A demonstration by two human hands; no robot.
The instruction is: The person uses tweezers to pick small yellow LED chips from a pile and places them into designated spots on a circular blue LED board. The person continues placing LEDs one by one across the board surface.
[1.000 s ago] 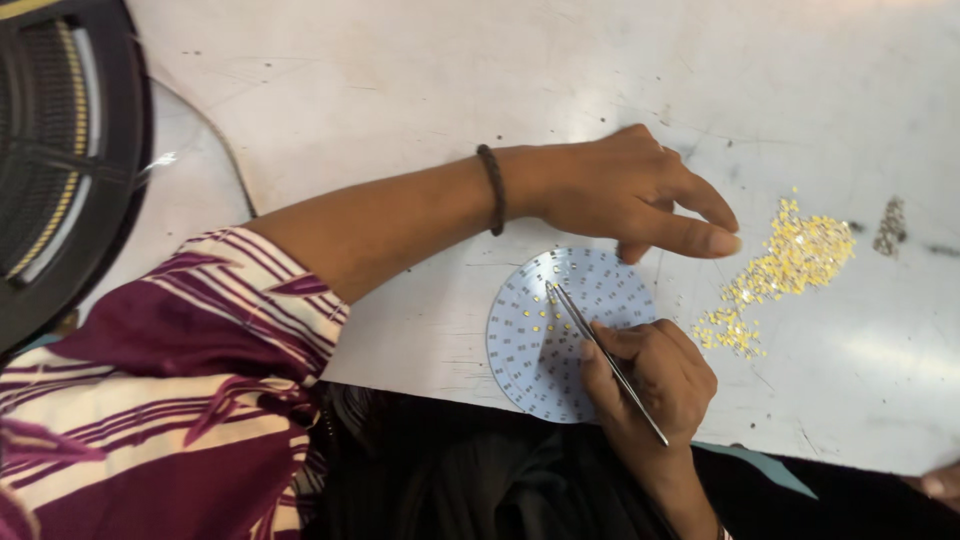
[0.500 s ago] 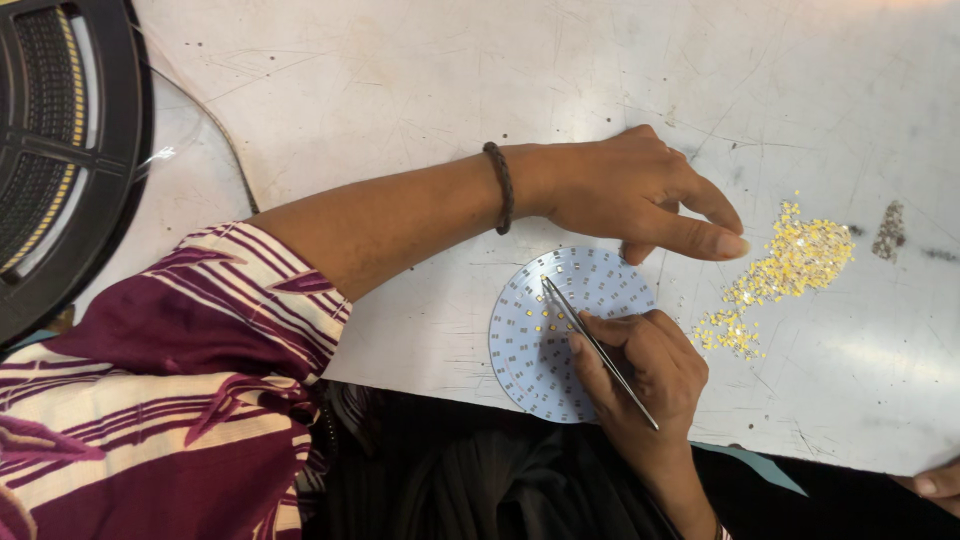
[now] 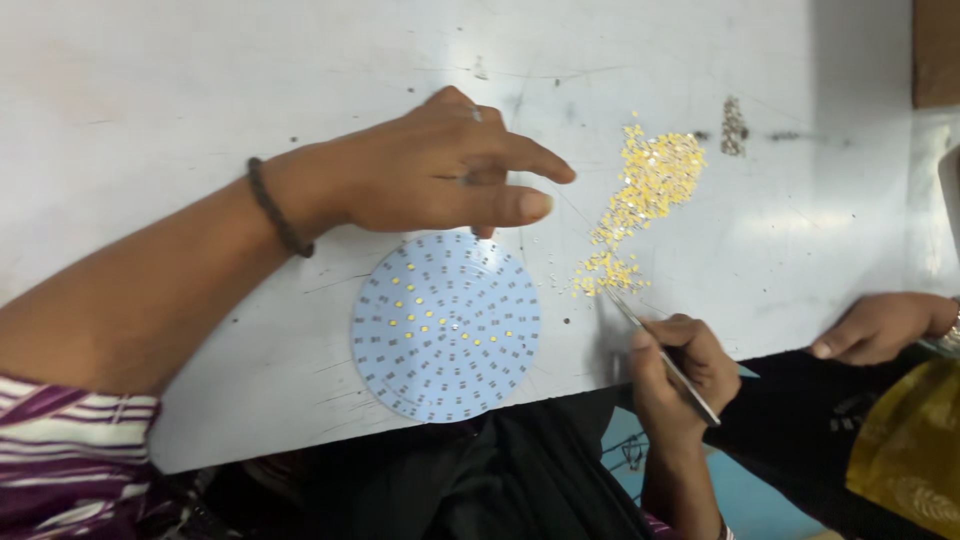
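The left hand (image 3: 440,175) hovers with its fingers loosely spread above the far edge of a round pale-blue circuit board (image 3: 446,326), one fingertip pointing down at or touching the board's rim; it grips nothing. A dark band (image 3: 278,208) circles its wrist. The board lies flat on the white counter (image 3: 200,90), just under and nearer than the left hand, and a few small yellow chips sit in rows near its middle.

The right hand (image 3: 675,375) is closed around thin metal tweezers (image 3: 660,355), held like a pen. The tweezer tip reaches away from the hand into the near end of a scattered pile of tiny yellow chips (image 3: 640,195), which spreads on the counter beyond the right hand and to the right of the left hand's fingertips. A small grey heap (image 3: 734,126) lies just past the pile.

Further right of the right hand, another person's hand (image 3: 880,325) rests at the counter's edge.
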